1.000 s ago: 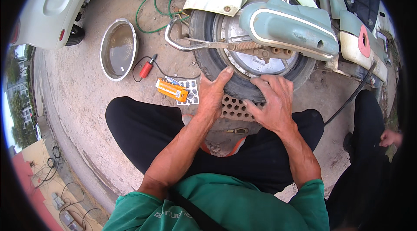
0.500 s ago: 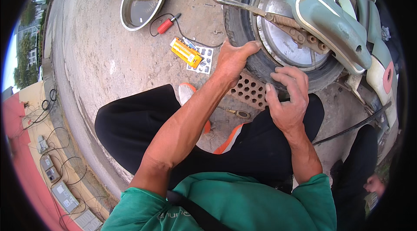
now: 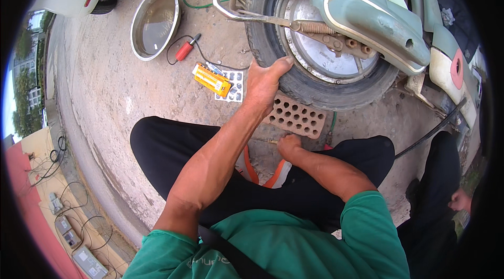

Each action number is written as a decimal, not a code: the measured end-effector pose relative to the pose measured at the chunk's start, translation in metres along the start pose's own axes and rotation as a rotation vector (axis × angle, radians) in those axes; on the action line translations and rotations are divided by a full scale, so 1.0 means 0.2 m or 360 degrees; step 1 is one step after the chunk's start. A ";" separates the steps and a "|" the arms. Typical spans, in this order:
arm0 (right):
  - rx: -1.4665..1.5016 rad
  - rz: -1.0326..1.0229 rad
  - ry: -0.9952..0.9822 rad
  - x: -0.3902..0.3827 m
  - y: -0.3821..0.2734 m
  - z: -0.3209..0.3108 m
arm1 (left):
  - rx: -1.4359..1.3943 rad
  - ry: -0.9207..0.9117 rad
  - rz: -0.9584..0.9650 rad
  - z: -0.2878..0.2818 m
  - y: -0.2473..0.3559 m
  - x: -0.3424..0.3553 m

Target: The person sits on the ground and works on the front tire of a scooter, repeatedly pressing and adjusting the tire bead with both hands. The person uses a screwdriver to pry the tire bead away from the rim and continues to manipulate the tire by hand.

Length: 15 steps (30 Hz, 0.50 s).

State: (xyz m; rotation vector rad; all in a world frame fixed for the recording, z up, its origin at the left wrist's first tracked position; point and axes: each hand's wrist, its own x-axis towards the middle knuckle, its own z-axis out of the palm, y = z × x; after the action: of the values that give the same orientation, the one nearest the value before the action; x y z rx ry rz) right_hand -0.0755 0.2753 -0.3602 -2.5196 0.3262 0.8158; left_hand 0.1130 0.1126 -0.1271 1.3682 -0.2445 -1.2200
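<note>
My left hand grips the outer edge of the black scooter tyre, with the thumb lying over the sidewall. The tyre is mounted on a silver wheel hub. Down on the ground between my shoes, my right hand is closed around the handle of a screwdriver. Its thin shaft points left out of the fist, while the handle is mostly covered. A perforated brick lies just beyond that hand, below the tyre.
At the left are a metal basin of murky water, a red-handled tool with a cord, a yellow box and a sheet of patches. A chrome bar crosses the wheel. Another person's hand shows at far right.
My right hand has left the tyre's lower edge, moved down and left, and closed on the screwdriver. My left hand stays on the tyre. The view has shifted slightly.
</note>
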 end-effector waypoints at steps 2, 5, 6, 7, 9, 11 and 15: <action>-0.0077 -0.0037 -0.0041 0.04 0.02 0.05 | -0.0044 0.0019 -0.0018 -0.01 -0.03 0.02; -0.0090 -0.0186 -0.0084 0.02 0.08 -0.07 | -0.0027 0.0021 0.0026 0.00 -0.01 0.01; 0.0031 -0.0145 -0.0062 -0.03 0.09 -0.07 | -0.0013 0.0034 0.0018 0.00 -0.01 0.00; 0.0155 -0.0100 -0.0040 -0.09 0.08 -0.14 | 0.0066 0.0041 0.0001 -0.01 0.00 0.00; 0.0384 -0.0063 -0.0233 -0.23 0.10 -0.38 | 0.0164 0.0015 -0.0049 -0.04 0.01 0.00; 0.0593 0.0013 -0.0200 -0.40 0.17 -0.60 | 0.0289 0.0006 -0.0102 -0.06 0.02 0.02; 0.1043 0.0040 0.0095 -0.92 0.41 -1.00 | 0.0314 -0.0095 -0.0085 -0.08 0.03 0.03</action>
State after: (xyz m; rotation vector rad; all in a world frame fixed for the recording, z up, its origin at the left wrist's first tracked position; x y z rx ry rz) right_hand -0.1526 0.1186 -0.1371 -1.9274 0.5447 0.5274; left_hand 0.1308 0.1162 -0.1295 1.5173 -0.3805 -1.3093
